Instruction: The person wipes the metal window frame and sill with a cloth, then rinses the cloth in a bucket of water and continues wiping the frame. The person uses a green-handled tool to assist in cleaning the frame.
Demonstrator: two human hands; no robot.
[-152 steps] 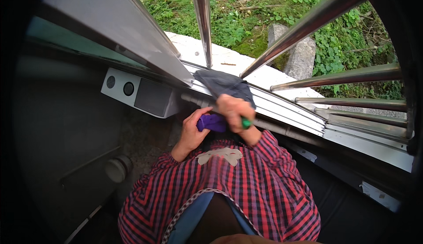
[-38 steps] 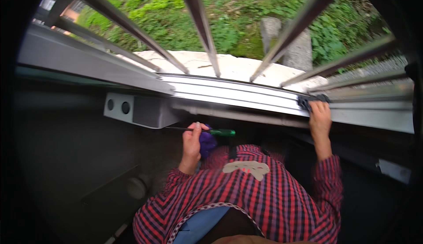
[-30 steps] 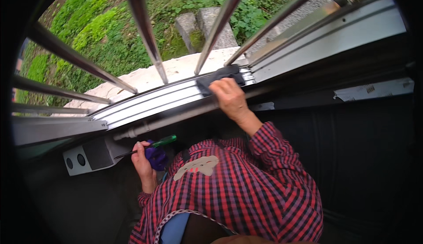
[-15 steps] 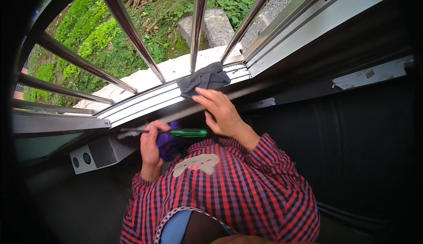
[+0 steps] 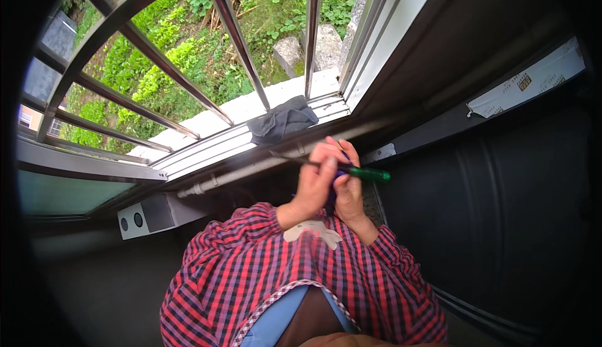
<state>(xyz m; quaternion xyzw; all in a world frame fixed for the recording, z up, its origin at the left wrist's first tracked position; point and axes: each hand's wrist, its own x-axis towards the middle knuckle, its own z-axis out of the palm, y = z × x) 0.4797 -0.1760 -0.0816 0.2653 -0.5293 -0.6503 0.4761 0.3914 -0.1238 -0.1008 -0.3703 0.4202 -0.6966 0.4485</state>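
Observation:
My left hand (image 5: 311,184) is closed around a screwdriver whose green handle (image 5: 371,174) points right and whose thin shaft points left. Beside it, almost touching, my right hand (image 5: 351,199) is curled behind the screwdriver. Bits of a purple cloth (image 5: 334,190) show between the two hands, and the right fingers seem wrapped on it. Most of that cloth is hidden, and the fingers are slightly blurred. Beyond my hands a crumpled dark grey cloth (image 5: 282,120) lies on the white window track (image 5: 219,154), touched by neither hand.
Metal bars (image 5: 241,46) stand outside the window, with green plants behind them. A pale pipe (image 5: 235,174) runs below the sill. At the left is a grey-white box with round holes (image 5: 143,216); at the right, a dark ledge carries a torn printed strip (image 5: 523,84).
My left hand has moved right with the screwdriver and purple cloth. My right hand has drawn back from the grey cloth to meet it. The view has shifted.

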